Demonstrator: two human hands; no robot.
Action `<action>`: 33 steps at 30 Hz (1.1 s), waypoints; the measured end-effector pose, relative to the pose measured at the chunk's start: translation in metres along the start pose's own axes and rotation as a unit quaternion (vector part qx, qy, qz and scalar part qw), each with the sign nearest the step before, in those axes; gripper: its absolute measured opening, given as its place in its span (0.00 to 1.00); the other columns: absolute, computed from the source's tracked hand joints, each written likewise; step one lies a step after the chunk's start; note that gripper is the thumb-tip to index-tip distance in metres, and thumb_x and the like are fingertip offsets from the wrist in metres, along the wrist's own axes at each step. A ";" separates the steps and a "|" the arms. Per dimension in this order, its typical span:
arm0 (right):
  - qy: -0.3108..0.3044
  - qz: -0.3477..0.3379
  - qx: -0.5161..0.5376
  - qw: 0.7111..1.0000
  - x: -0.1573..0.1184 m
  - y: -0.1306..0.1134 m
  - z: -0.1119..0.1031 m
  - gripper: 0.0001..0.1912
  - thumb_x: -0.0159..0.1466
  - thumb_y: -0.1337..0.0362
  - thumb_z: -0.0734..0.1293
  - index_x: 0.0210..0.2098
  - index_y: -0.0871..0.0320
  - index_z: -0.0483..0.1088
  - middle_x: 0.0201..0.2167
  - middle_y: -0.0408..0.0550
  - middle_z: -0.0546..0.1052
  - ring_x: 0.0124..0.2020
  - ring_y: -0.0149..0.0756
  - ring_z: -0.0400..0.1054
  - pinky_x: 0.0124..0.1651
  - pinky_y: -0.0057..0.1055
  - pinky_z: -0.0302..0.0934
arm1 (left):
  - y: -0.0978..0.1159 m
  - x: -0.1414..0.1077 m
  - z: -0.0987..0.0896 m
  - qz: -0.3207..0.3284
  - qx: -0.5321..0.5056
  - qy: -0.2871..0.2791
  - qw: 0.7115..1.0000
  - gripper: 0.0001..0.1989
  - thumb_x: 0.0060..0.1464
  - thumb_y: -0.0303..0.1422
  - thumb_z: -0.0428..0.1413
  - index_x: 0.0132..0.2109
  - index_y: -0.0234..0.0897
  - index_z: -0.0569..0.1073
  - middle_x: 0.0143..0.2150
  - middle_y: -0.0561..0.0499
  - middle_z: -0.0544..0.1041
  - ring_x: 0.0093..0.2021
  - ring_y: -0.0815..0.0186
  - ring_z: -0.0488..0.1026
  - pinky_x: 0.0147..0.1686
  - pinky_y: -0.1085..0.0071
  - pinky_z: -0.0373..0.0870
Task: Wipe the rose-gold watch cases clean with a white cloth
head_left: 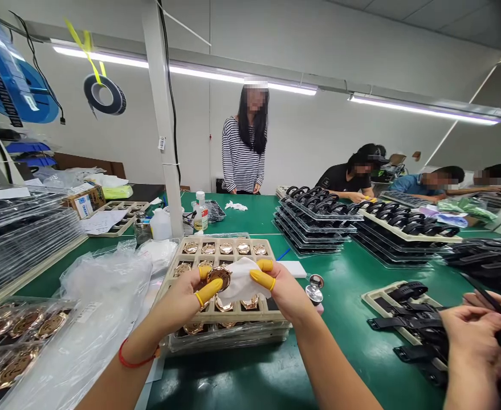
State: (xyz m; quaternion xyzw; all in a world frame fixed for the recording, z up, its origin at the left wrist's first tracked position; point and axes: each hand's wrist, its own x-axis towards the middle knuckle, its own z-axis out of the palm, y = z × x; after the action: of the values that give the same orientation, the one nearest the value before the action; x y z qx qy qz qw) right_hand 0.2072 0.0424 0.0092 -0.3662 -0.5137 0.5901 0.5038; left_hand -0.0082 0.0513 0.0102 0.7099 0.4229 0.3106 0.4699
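My left hand (186,296), with yellow finger cots and a red cord at the wrist, pinches a rose-gold watch case (219,278) between thumb and fingers. A white cloth (239,279) lies against the right side of that case. Its other end is pinched by my right hand (278,285), which also wears yellow finger cots. Both hands are above a beige compartment tray (174,265) holding rows of rose-gold watch cases (225,248). The tray rests on a stack of similar trays and partly hides behind my hands.
Plastic bags (105,285) and a tray of cases (23,324) lie left. Behind stand a bottle (200,212) and strap tray stacks (314,222). At right, another person's hands (475,336) are by a strap tray (382,302). A metal dispenser (314,289) stands near my right hand.
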 end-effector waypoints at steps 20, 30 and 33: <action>0.001 -0.003 -0.016 1.000 -0.001 -0.001 0.000 0.16 0.48 0.54 0.76 0.28 0.61 0.76 0.23 0.42 0.73 0.27 0.29 0.62 0.32 0.26 0.54 | 0.000 0.001 0.003 -0.007 -0.004 -0.003 1.000 0.19 0.54 0.46 0.54 0.43 0.34 0.73 0.43 0.47 0.74 0.44 0.57 0.70 0.40 0.67 0.67; 0.089 -0.066 -0.014 0.994 -0.001 0.000 -0.003 0.16 0.52 0.53 0.74 0.32 0.58 0.76 0.26 0.42 0.74 0.29 0.31 0.63 0.34 0.27 0.56 | 0.001 0.003 0.004 -0.024 0.016 0.008 1.000 0.16 0.54 0.43 0.53 0.41 0.35 0.72 0.38 0.49 0.73 0.37 0.63 0.68 0.30 0.72 0.63; 0.092 -0.102 -0.116 0.984 -0.005 -0.001 0.006 0.14 0.56 0.53 0.71 0.36 0.56 0.76 0.30 0.44 0.76 0.33 0.35 0.65 0.39 0.31 0.58 | 0.001 0.003 0.008 -0.027 0.013 0.003 1.000 0.14 0.54 0.42 0.53 0.39 0.35 0.72 0.32 0.51 0.72 0.30 0.66 0.64 0.26 0.73 0.60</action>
State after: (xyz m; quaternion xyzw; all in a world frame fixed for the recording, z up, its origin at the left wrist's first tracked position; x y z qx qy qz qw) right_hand 0.2032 0.0357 0.0105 -0.4204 -0.5645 0.4356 0.5611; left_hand 0.0007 0.0507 0.0085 0.7034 0.4474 0.2948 0.4671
